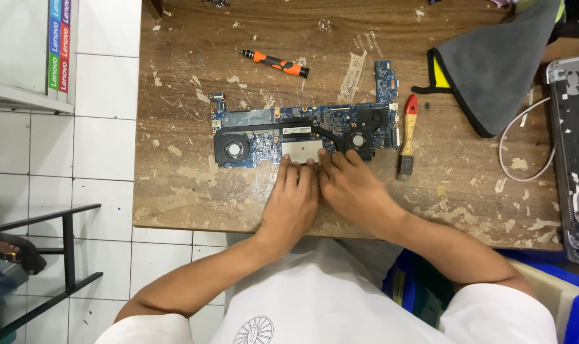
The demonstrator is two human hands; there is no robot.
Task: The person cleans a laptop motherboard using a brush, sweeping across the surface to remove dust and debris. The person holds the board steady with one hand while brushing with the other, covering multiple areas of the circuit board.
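Note:
A blue laptop motherboard (257, 118) with two black fans and a copper heat pipe lies on a worn wooden table (175, 191). My left hand (292, 204) and my right hand (353, 188) rest side by side at the board's near edge, fingertips touching the silver heat-sink plate (302, 150) in its middle. Neither hand grips a tool.
An orange-and-black screwdriver (273, 62) lies beyond the board. A small brush with a red and wooden handle (408, 134) sits to the right. A grey cloth (499, 64), a white cable (525, 146) and a laptop shell (576, 146) occupy the right side. A black metal frame (66, 255) stands at the left.

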